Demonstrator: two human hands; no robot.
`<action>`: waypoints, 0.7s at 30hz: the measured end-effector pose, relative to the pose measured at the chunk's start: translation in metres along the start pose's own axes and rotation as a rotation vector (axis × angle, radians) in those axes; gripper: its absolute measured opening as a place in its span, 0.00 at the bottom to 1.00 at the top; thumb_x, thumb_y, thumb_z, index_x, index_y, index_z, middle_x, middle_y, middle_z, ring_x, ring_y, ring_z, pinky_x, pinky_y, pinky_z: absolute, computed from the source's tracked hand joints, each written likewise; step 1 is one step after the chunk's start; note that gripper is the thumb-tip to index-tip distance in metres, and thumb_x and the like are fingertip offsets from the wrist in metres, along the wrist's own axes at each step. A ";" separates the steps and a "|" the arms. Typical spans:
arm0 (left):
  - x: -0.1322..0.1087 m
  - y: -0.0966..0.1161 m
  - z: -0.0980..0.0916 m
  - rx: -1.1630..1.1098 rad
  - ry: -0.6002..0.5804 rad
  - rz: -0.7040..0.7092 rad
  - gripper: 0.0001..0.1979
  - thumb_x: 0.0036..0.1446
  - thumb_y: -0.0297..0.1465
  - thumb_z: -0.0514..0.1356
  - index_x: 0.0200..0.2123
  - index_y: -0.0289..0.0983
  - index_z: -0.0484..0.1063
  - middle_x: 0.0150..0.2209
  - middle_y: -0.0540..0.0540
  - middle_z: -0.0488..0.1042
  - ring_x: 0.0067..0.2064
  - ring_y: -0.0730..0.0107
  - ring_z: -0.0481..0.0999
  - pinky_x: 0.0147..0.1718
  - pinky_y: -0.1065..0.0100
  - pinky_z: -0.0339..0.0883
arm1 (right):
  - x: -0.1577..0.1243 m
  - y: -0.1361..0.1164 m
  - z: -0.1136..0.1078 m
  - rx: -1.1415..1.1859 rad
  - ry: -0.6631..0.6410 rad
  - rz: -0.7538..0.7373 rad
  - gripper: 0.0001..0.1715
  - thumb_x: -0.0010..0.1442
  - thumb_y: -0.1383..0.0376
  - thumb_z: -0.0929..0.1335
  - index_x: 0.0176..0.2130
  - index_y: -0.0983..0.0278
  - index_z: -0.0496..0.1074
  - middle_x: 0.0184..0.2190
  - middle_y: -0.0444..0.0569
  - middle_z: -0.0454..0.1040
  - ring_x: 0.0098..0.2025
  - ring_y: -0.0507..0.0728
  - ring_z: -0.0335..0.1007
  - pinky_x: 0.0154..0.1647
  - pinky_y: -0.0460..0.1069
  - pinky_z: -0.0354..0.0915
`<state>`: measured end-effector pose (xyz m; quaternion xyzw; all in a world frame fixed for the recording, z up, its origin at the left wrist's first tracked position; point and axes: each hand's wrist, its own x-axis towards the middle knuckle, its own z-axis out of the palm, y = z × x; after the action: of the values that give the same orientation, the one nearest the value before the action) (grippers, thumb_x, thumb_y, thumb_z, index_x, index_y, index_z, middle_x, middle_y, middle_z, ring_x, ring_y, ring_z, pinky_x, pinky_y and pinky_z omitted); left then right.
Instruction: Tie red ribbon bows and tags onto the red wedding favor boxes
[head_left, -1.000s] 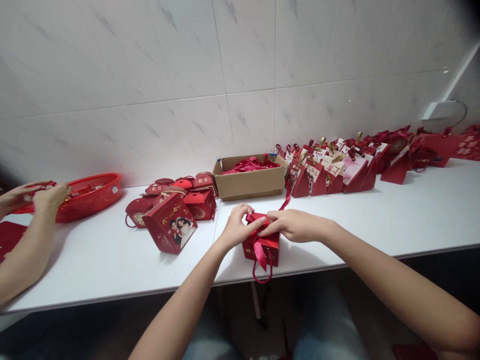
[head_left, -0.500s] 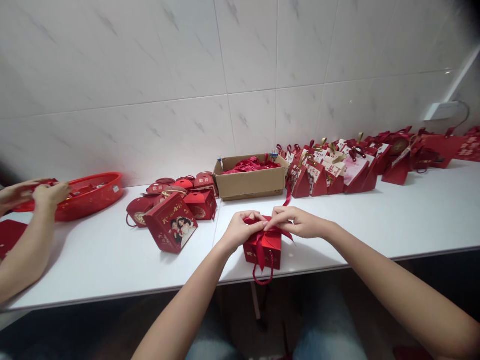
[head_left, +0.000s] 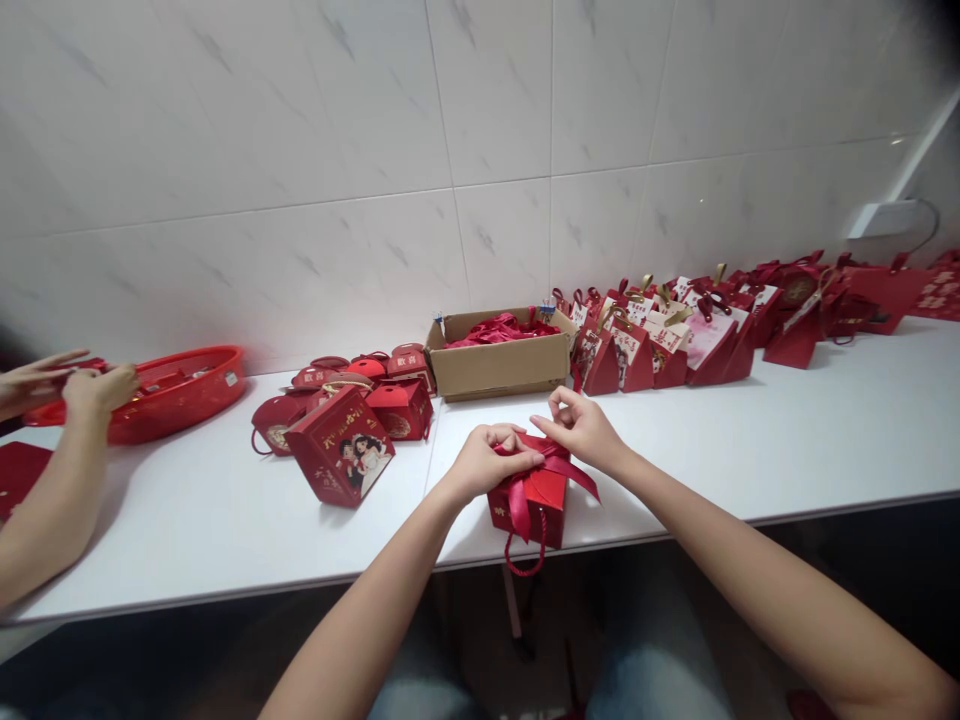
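A small red gift box (head_left: 546, 500) with a twisted cord handle stands near the table's front edge. Shiny dark-red ribbon (head_left: 574, 474) crosses its top, one tail draped over the front and another out to the right. My left hand (head_left: 480, 462) is closed at the box's top left, thumb and fingers pinching the ribbon. Just above the box's back right corner, my right hand (head_left: 583, 430) has its thumb stretched out and its index finger curled apart from it; nothing shows between them. The ribbon's crossing is partly hidden beneath my left fingers.
Behind the gift box sits a cardboard box (head_left: 499, 375) of red ribbons. Several red boxes (head_left: 345, 445) are grouped to its left, and many gift bags (head_left: 637, 350) line the wall at right. Another person's hands (head_left: 97, 390) work over a red plastic basin (head_left: 180, 405) at far left.
My right hand has lifted away from the ribbon, up and slightly right, its fingers parting. My left hand keeps its pinch. The ribbon's right tail now reaches farther out.
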<state>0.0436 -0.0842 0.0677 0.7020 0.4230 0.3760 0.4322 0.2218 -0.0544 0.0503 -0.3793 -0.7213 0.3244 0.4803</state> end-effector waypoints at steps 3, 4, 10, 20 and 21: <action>0.000 0.000 -0.001 0.048 0.003 0.029 0.29 0.41 0.41 0.67 0.16 0.37 0.46 0.20 0.55 0.55 0.22 0.80 0.54 0.23 0.72 0.51 | 0.002 0.002 0.001 -0.069 0.047 -0.030 0.17 0.54 0.57 0.66 0.26 0.61 0.53 0.15 0.34 0.51 0.17 0.46 0.47 0.19 0.43 0.45; 0.000 -0.001 -0.001 0.054 -0.004 0.042 0.29 0.42 0.41 0.66 0.16 0.37 0.46 0.20 0.55 0.55 0.23 0.80 0.54 0.23 0.72 0.51 | 0.002 0.003 0.001 -0.089 0.055 -0.046 0.17 0.54 0.58 0.66 0.25 0.61 0.53 0.15 0.34 0.51 0.17 0.47 0.48 0.20 0.43 0.46; 0.001 -0.004 -0.001 0.043 -0.003 0.064 0.29 0.43 0.39 0.66 0.17 0.37 0.44 0.21 0.55 0.54 0.23 0.80 0.54 0.23 0.72 0.52 | 0.001 0.008 -0.004 -0.143 0.048 -0.117 0.18 0.54 0.58 0.66 0.24 0.60 0.51 0.16 0.35 0.53 0.18 0.47 0.50 0.21 0.44 0.48; 0.004 -0.008 0.003 -0.028 0.022 0.037 0.29 0.41 0.38 0.67 0.18 0.38 0.44 0.20 0.56 0.54 0.22 0.80 0.56 0.23 0.73 0.53 | -0.005 0.008 -0.005 -0.157 0.073 -0.104 0.19 0.53 0.59 0.67 0.27 0.59 0.49 0.15 0.34 0.55 0.17 0.48 0.54 0.21 0.44 0.53; 0.004 -0.009 0.004 -0.029 0.032 0.041 0.29 0.41 0.38 0.67 0.17 0.38 0.44 0.20 0.56 0.53 0.22 0.81 0.56 0.23 0.73 0.52 | -0.005 0.008 -0.005 -0.151 0.073 -0.097 0.19 0.54 0.58 0.67 0.27 0.59 0.50 0.15 0.34 0.56 0.17 0.48 0.55 0.22 0.45 0.53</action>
<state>0.0465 -0.0790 0.0590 0.6980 0.4100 0.4020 0.4278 0.2297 -0.0542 0.0430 -0.3907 -0.7432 0.2312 0.4914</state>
